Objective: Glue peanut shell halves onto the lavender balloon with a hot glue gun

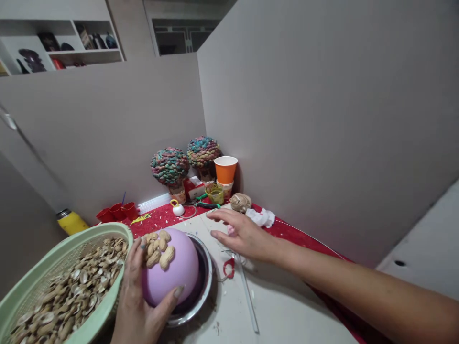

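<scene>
My left hand [138, 289] is wrapped around the side of a purple balloon [181, 267], thumb in front and fingers at the back left. A cluster of peanut shells [159, 248] sticks to the balloon's upper left. Under the balloon is a round metal bowl [208, 286], its inside mostly hidden. My right hand [244, 234] hovers over the white board to the right of the balloon, fingers stretched out, with nothing visible in it. Below this hand lie a red-handled tool [228, 268], partly covered, and a thin whitish stick [249, 301].
A green basket [127, 234] of peanut shells stands at the left. Along the back are two colourful shell-covered ball trees [169, 166], an orange paper cup [225, 170], a twine ball [240, 202], green-handled pliers [208, 205], red cups [117, 211] and a yellow bottle [72, 222]. Grey partitions enclose the table.
</scene>
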Available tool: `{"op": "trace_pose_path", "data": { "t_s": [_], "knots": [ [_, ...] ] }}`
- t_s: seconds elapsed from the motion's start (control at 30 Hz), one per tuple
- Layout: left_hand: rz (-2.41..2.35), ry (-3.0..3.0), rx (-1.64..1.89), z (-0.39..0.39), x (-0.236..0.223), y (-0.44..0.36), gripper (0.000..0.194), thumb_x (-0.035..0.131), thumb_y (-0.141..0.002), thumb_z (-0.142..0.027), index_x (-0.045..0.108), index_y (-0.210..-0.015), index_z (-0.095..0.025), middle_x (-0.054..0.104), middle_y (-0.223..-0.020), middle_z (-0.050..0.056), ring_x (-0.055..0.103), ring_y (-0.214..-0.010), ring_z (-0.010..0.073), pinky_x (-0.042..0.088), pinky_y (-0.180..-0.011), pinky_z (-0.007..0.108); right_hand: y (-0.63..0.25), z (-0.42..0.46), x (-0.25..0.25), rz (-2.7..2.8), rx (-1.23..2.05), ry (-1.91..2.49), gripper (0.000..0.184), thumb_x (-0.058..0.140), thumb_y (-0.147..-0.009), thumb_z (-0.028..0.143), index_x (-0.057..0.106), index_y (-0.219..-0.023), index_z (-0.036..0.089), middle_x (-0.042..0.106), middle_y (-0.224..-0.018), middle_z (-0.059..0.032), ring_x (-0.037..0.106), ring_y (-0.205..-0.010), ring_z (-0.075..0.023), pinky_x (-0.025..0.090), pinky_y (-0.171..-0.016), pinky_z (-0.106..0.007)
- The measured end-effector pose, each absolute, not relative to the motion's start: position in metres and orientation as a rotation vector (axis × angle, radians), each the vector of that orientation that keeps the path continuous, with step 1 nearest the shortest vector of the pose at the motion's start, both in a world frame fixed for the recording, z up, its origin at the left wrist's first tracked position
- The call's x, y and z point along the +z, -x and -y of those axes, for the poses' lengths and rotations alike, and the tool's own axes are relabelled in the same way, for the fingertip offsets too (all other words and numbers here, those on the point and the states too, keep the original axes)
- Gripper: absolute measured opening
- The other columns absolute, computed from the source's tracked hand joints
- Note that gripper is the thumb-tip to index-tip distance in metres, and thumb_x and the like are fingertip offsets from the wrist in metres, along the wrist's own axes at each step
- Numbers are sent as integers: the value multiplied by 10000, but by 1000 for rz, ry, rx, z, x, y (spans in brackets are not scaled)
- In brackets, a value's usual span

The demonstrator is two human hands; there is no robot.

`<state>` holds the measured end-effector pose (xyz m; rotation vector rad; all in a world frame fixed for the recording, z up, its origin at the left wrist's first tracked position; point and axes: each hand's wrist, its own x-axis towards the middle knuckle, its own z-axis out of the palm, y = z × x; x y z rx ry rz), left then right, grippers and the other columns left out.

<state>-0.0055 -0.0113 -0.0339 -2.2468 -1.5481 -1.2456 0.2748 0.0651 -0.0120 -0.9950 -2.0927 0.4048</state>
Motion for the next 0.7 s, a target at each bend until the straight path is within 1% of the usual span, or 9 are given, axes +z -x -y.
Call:
{"op": "trace_pose_path", "data": {
  "t_s": [0.1, 0.27, 0.37, 0.4, 0.47, 0.53, 0.6, 0.7],
  "knots": [
    [1519, 2288, -1236, 16, -36, 7, 896, 678, -824, -340, 140, -1536, -261, 273, -1570, 184, 291, -1431, 392, 324, -1100, 637, -307, -49, -17, 2170, 310, 1238, 292, 568, -836, 262, 645, -1087, 136, 648, -1112, -176, 576, -1057, -329, 438, -926, -495],
    [1535, 2311, -1248, 26, -40, 4, 938, 700, -806, -327, 119, -1538, -240, 285, -1568, 203, 322, -1421, 385, 332, -1104, 615, -323, -39, -39, 2299, 255, 1476, 231, 558, -780, 173, 650, -989, 144, 659, -1018, -173, 604, -976, -334, 465, -824, -432],
    [1545, 2289, -1269, 31, -42, 5, 961, 706, -799, -335, 101, -1541, -244, 275, -1576, 204, 304, -1429, 390, 323, -1104, 624, -320, -45, -48, 2356, 229, 1556, 211, 519, -764, 130, 630, -942, 149, 665, -956, -157, 621, -920, -320, 467, -749, -383],
    [1545, 2285, -1271, 32, -42, 5, 964, 704, -800, -332, 94, -1541, -247, 273, -1578, 203, 296, -1432, 389, 317, -1106, 627, -320, -48, -50, 2367, 222, 1570, 239, 510, -759, 118, 621, -968, 150, 668, -964, -154, 625, -923, -316, 465, -741, -372],
    [1558, 2288, -1268, 33, -43, 7, 968, 702, -800, -320, 82, -1541, -253, 275, -1576, 205, 288, -1437, 386, 307, -1109, 630, -320, -51, -53, 2379, 210, 1576, 360, 499, -765, 112, 577, -1114, 153, 666, -1055, -157, 622, -983, -313, 462, -764, -366],
    [1597, 2287, -1266, 35, -45, 8, 974, 700, -799, -313, 72, -1540, -251, 279, -1573, 211, 284, -1438, 385, 300, -1110, 632, -322, -52, -55, 2381, 201, 1562, 439, 485, -810, 151, 499, -1249, 162, 652, -1137, -161, 618, -1021, -313, 462, -785, -376],
    [1638, 2281, -1265, 35, -46, 9, 983, 702, -796, -315, 63, -1541, -247, 276, -1574, 218, 288, -1435, 392, 302, -1106, 636, -324, -51, -57, 2385, 186, 1543, 412, 456, -867, 216, 470, -1276, 171, 659, -1128, -156, 630, -988, -313, 468, -774, -388],
    [1615, 2279, -1280, 34, -51, 10, 1007, 705, -790, -308, 39, -1543, -259, 263, -1581, 220, 305, -1425, 402, 328, -1093, 635, -328, -51, -55, 2342, 240, 1461, 341, 427, -913, 302, 491, -1235, 210, 681, -1075, -116, 655, -913, -285, 490, -749, -372]
  ]
}}
